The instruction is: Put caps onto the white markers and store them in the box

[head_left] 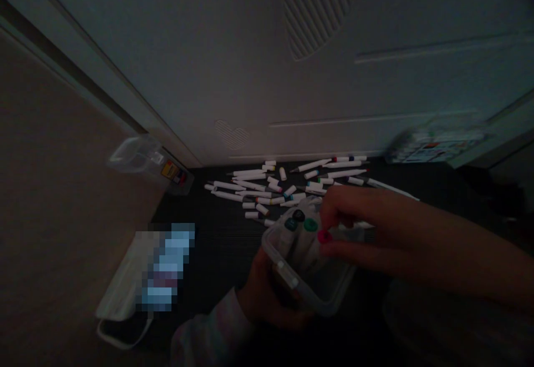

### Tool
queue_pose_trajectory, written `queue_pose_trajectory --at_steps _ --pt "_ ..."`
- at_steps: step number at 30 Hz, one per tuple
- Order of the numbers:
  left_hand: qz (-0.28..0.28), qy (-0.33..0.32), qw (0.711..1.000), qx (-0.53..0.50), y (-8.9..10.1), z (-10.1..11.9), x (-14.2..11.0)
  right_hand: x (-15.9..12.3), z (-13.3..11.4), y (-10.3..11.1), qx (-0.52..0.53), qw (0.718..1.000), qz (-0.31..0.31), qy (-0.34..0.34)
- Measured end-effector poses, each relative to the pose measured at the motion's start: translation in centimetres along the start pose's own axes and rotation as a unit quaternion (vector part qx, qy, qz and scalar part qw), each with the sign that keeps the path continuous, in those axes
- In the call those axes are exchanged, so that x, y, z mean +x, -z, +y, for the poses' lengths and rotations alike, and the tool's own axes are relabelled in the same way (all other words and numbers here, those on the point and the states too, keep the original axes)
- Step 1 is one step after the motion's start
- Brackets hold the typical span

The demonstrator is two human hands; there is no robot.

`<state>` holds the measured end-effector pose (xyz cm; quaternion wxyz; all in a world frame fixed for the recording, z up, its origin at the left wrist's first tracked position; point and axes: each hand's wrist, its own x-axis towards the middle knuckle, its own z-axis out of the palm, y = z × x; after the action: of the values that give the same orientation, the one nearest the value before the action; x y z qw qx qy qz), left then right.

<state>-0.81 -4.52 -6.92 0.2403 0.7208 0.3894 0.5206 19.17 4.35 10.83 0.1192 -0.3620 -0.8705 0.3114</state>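
A clear plastic box (287,274) is tilted toward me, with my left hand (267,297) wrapped around its near left side. Inside stand several white markers with dark and green ends (310,224), leaning to the left. Over the box's far right rim reaches my right hand (350,217). Its thumb and fingers pinch a marker with a pink-red end (324,237), whose lower part sits within the box. Behind the box, white markers (254,194) and loose caps (283,174) lie scattered on the dark surface.
A clear plastic lid or case with a label (173,172) leans at the back left. At the back right lies a transparent packet (434,142). A phone with a blurred screen (171,267) rests at left in a pale cover. A white panel with hearts (250,78) rises behind.
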Motion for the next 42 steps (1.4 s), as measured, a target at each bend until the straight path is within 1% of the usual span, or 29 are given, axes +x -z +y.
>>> queue_pose_trajectory --at_steps 2,3,5,8,10,12,14,15,19,22,26,28,33,37,42 --pt "0.009 0.01 1.0 0.001 0.1 0.2 0.1 -0.2 0.4 0.3 0.024 0.999 0.027 0.005" --pt "0.022 0.018 1.0 -0.002 0.1 0.3 0.3 -0.4 0.6 0.4 0.032 0.998 0.054 0.01" --pt "0.066 0.048 0.996 -0.021 0.3 0.5 0.6 -0.7 1.2 0.7 0.037 0.994 0.104 0.015" --pt "0.156 0.136 0.976 -0.063 0.8 0.6 1.6 -1.1 1.6 0.8 0.038 0.99 0.137 0.013" --pt "0.235 0.205 0.949 -0.056 1.5 0.5 2.5 -1.1 1.6 0.7 0.043 0.989 0.142 0.01" --pt "0.327 0.259 0.909 -0.007 2.3 0.2 3.4 -1.0 1.4 0.7 0.043 0.989 0.141 0.003" --pt "0.403 0.295 0.865 0.049 3.2 -0.2 4.4 -0.8 1.1 0.6 0.037 0.99 0.133 -0.004" --pt "0.421 0.302 0.852 0.067 3.7 -0.4 4.8 -0.7 0.9 0.6 0.034 0.991 0.13 -0.004" --pt "0.458 0.285 0.836 0.1 5.4 -1.4 5.9 -0.4 0.8 0.7 0.029 0.991 0.129 0.001" --pt "0.471 0.282 0.827 0.124 6.0 -2.1 6.2 -0.3 0.9 0.7 0.037 0.992 0.121 -0.004" --pt "0.454 0.237 0.849 0.13 6.0 -2.6 6.4 -0.4 1.1 0.7 0.036 0.991 0.127 0.001" --pt "0.45 0.226 0.853 0.137 6.0 -2.8 6.4 -0.5 1.2 0.8 0.032 0.991 0.129 0.004" --pt "0.44 0.255 0.843 0.175 6.4 -3.7 6.0 -0.7 1.4 0.7 0.038 0.992 0.123 -0.003" --pt "0.433 0.258 0.842 0.193 6.8 -4.5 5.7 -0.8 1.4 0.7 0.046 0.991 0.125 -0.003" --pt "0.428 0.28 0.837 0.195 6.9 -4.6 5.7 -0.8 1.4 0.8 0.048 0.991 0.125 0.003"
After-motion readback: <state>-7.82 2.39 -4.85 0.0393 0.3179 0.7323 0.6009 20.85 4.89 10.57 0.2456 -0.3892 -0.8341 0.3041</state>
